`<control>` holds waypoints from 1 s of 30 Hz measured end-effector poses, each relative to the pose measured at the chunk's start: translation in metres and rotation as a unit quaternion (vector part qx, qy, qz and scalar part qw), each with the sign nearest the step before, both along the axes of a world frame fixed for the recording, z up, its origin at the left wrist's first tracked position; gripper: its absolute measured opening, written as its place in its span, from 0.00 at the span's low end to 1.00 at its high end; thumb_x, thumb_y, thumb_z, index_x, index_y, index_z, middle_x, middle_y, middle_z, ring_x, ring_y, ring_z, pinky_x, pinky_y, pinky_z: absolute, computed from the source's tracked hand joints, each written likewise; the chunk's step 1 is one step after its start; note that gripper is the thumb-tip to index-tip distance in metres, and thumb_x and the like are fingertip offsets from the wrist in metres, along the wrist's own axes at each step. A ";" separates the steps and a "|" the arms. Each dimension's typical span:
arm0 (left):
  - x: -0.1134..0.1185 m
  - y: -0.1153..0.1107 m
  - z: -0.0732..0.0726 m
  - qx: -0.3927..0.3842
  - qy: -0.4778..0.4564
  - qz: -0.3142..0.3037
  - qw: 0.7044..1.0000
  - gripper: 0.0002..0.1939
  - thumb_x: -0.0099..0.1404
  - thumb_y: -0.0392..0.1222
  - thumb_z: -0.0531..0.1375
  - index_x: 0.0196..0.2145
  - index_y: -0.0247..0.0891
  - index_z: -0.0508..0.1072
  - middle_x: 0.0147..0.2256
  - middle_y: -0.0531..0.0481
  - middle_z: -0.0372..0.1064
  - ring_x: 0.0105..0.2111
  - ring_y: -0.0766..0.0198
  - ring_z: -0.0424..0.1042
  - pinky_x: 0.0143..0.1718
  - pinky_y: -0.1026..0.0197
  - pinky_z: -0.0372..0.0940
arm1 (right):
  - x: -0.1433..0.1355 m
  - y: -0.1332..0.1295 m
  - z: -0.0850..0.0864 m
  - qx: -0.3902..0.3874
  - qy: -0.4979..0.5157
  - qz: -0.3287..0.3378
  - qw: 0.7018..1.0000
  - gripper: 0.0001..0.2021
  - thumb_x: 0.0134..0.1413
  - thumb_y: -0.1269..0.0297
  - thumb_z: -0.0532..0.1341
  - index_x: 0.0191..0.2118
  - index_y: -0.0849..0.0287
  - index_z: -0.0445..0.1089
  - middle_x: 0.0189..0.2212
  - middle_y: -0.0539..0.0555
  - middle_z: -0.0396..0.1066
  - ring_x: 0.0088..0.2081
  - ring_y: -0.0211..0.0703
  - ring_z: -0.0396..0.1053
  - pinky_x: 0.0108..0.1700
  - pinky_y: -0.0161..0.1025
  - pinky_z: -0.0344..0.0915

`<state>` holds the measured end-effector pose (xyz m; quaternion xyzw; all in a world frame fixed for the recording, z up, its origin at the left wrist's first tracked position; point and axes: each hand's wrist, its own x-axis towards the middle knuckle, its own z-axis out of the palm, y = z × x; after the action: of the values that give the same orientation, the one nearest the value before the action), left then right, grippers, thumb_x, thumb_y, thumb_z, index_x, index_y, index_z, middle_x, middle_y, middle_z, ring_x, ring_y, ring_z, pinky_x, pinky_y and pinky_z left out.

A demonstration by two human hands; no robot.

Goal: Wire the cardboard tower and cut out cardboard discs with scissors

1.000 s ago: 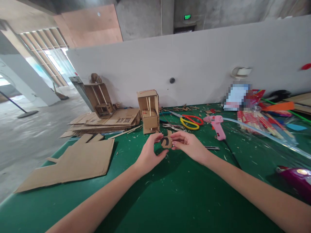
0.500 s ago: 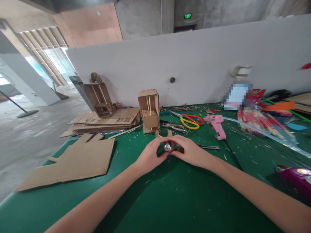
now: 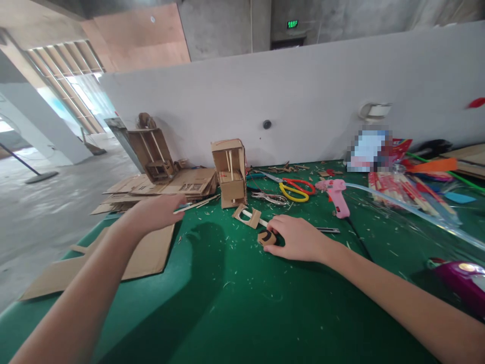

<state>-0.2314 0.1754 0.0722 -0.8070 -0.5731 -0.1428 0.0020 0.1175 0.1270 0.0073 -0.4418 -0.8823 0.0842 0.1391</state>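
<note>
From my remote seat I saw green tabletop [image 3: 288,308] spread between both forearms, the small cardboard disc [image 3: 265,239] pinched in the right hand's [image 3: 297,237] curled fingers, the left hand [image 3: 157,213], its grip unclear, near thin sticks [image 3: 204,202], and a holed cardboard strip [image 3: 255,218] and cardboard box [image 3: 233,191] just beyond.

Cardboard disc [image 3: 265,238] in right hand [image 3: 297,238]

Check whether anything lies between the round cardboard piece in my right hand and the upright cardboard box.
Yes: a cut-out cardboard piece sits on the table between the round piece and the box, with a pale stick showing through its opening.
</note>
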 end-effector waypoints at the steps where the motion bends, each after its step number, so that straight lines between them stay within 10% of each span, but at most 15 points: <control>1: -0.013 0.004 -0.002 -0.037 0.056 0.012 0.998 0.11 0.51 0.34 0.60 0.35 0.34 0.73 0.30 0.52 0.72 0.30 0.63 0.70 0.33 0.66 0.61 | 0.001 0.000 0.000 -0.001 0.001 0.000 1.000 0.13 0.49 0.52 0.60 0.31 0.56 0.65 0.31 0.54 0.69 0.32 0.46 0.66 0.27 0.40 0.57; 8: -0.038 0.017 -0.015 -0.141 0.097 0.041 0.984 0.09 0.47 0.39 0.64 0.28 0.35 0.73 0.21 0.54 0.70 0.21 0.63 0.70 0.22 0.67 0.59 | 0.007 0.007 -0.003 0.016 0.001 -0.028 0.999 0.11 0.53 0.56 0.56 0.35 0.59 0.67 0.34 0.58 0.69 0.36 0.49 0.67 0.32 0.44 0.62; 16: 0.074 -0.013 -0.043 -0.031 0.069 -0.117 0.990 0.22 0.63 0.48 0.56 0.54 0.42 0.66 0.51 0.43 0.67 0.47 0.52 0.70 0.46 0.53 0.65 | 0.011 0.011 -0.006 0.017 -0.010 -0.023 1.000 0.12 0.53 0.62 0.55 0.41 0.61 0.69 0.36 0.60 0.68 0.38 0.50 0.67 0.36 0.45 0.63; 21: 0.116 -0.036 -0.062 0.064 0.166 -0.163 0.970 0.11 0.68 0.37 0.49 0.41 0.38 0.71 0.50 0.43 0.65 0.48 0.53 0.67 0.45 0.53 0.65 | 0.014 0.010 -0.003 -0.003 -0.022 0.004 1.000 0.15 0.53 0.66 0.53 0.46 0.61 0.67 0.36 0.60 0.66 0.38 0.49 0.66 0.36 0.44 0.63; 26: 0.112 -0.048 -0.059 0.073 0.217 -0.161 0.960 0.11 0.66 0.36 0.50 0.36 0.34 0.71 0.49 0.38 0.64 0.46 0.51 0.68 0.42 0.51 0.65 | 0.017 0.010 -0.001 -0.009 -0.010 0.017 1.000 0.13 0.53 0.67 0.54 0.44 0.59 0.69 0.36 0.59 0.66 0.37 0.48 0.66 0.35 0.43 0.62; 30: 0.060 -0.063 -0.043 0.045 0.217 -0.102 0.970 0.10 0.63 0.36 0.51 0.29 0.35 0.72 0.42 0.41 0.67 0.42 0.53 0.68 0.41 0.53 0.64 | 0.017 0.010 -0.002 -0.010 -0.013 0.017 1.000 0.13 0.53 0.67 0.54 0.43 0.58 0.70 0.36 0.59 0.67 0.36 0.47 0.66 0.36 0.43 0.63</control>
<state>-0.1711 0.1124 0.0296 -0.8718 -0.4669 0.0103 0.1481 0.1340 0.1372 0.0050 -0.4294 -0.8904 0.0898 0.1213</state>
